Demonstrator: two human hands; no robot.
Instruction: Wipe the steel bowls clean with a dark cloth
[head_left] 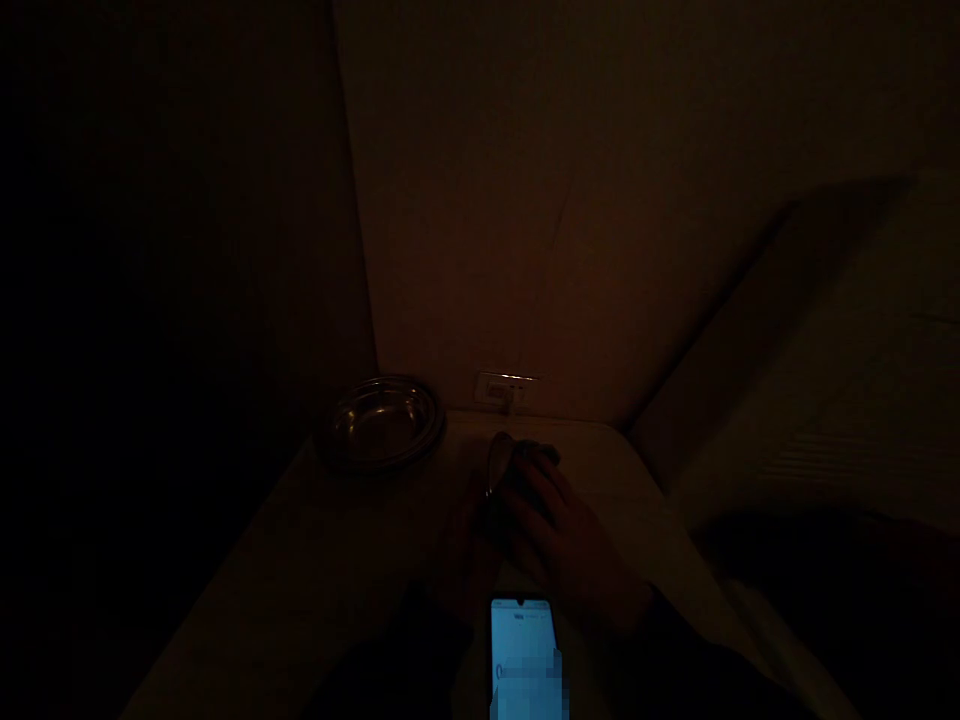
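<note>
Right hand (pixel 574 545) grips what seems a dark rounded cup (pixel 501 464) beyond the glowing rectangular phone (pixel 523 640); left hand (pixel 466 555), I cannot tell.

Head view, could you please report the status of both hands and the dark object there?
Right hand over dark object, identity unclear. Left hand beside it, contact too dim to tell. Lit phone close in front, metal dish off left.

On the phone (pixel 522 636), only an apparent "0" (pixel 499 672) can be read.
</note>
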